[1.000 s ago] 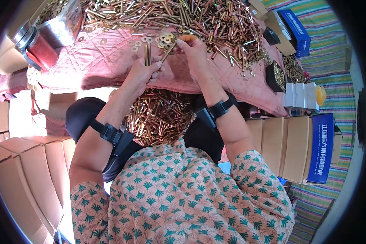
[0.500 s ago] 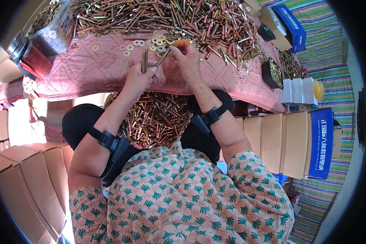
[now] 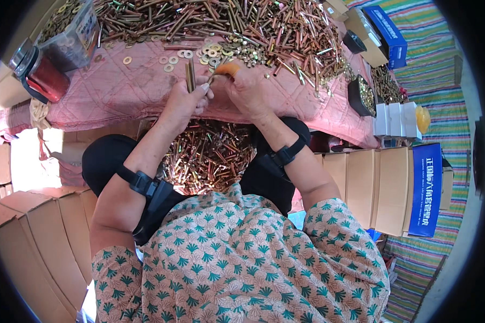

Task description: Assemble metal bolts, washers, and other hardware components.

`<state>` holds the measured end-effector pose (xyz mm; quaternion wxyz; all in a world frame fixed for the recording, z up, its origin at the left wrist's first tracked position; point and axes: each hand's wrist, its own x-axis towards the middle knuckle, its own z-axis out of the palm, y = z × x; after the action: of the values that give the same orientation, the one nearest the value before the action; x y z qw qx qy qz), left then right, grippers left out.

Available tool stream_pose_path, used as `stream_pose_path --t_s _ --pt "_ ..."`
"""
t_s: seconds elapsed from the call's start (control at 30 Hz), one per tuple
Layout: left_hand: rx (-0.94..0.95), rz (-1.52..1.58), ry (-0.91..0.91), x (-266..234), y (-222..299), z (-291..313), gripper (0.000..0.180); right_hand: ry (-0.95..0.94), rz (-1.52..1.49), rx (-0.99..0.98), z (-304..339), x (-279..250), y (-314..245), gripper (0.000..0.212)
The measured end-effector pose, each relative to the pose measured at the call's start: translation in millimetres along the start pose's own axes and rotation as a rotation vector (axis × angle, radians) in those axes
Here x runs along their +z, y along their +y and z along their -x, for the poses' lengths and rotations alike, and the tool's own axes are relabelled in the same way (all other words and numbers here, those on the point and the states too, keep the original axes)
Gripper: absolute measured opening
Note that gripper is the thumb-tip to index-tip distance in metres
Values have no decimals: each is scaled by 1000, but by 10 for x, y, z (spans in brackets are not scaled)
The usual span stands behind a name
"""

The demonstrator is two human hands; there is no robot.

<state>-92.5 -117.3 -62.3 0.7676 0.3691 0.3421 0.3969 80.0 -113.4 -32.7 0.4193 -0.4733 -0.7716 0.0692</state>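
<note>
My left hand [image 3: 186, 99] is closed around a small upright bundle of brass-coloured metal rods [image 3: 190, 75], over the near part of the pink quilted cloth. Facing it, my right hand [image 3: 245, 89] is closed too, its fingers curled toward the left fingertips. An orange cover [image 3: 229, 69] wraps one of its fingers. Something thin and dull shows between the two hands, but what the right fingers grip is too small to make out. Just beyond the hands lie loose flat washers [image 3: 213, 52] and a cluster of small nuts [image 3: 250, 55].
A large heap of metal rods [image 3: 226, 21] covers the far table. At left stand a clear tub [image 3: 73, 46] of washers and a red-bodied flask [image 3: 47, 78]. Black trays [image 3: 361, 97] sit at right. More rods [image 3: 210, 156] lie between my knees. Cardboard boxes [image 3: 355, 177] flank me.
The rod that slanted between my hands no longer shows clearly. My right hand has turned and lowered, its covered finger now pointing toward my left hand, which still grips the bundle.
</note>
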Motion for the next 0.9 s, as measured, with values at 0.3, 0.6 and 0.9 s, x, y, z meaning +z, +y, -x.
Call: stream_pose_path --t_s 0.3,0.6,0.9 --pt "39 -60 63 9 46 -31 13 24 382 81 -625 -260 1148 16" --pt "87 -158 137 -5 34 -73 19 -57 521 12 -687 -267 1210 20" --pt "89 -216 110 -11 -33 -106 20 -58 -1005 803 -386 -407 609 20"
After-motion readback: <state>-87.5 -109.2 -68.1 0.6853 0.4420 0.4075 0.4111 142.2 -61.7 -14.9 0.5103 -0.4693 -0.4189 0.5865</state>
